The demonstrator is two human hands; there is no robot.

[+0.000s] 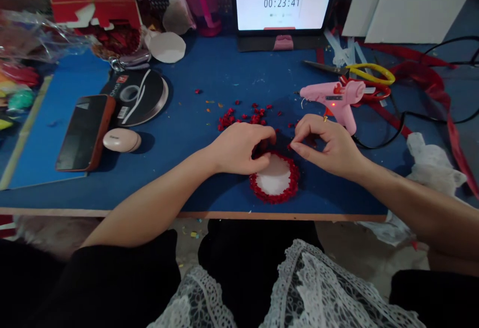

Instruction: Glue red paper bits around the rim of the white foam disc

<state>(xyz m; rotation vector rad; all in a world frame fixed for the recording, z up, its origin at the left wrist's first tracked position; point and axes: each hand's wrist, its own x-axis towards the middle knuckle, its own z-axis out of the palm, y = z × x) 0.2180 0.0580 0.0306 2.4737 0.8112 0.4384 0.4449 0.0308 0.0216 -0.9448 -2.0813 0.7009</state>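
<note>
Near the table's front edge lies a round white disc (275, 178) bordered with small red pieces. My left hand (239, 148) is curled over its upper left rim, with the thumb resting on the disc. Just right of the rim, my right hand (327, 146) pinches a tiny red piece (289, 146) between thumb and forefinger. Several loose small red pieces (258, 113) lie scattered beyond my left hand. A pink glue gun (333, 96), its red light lit, lies on its side beyond my right hand.
Yellow-handled scissors (368, 74), red ribbon (422, 79) and a black cord (402, 123) lie at right. A tablet (284, 4) showing a timer stands at the back. At left are a ribbon spool (149, 96), a phone (84, 133) and a pale oval case (121, 140).
</note>
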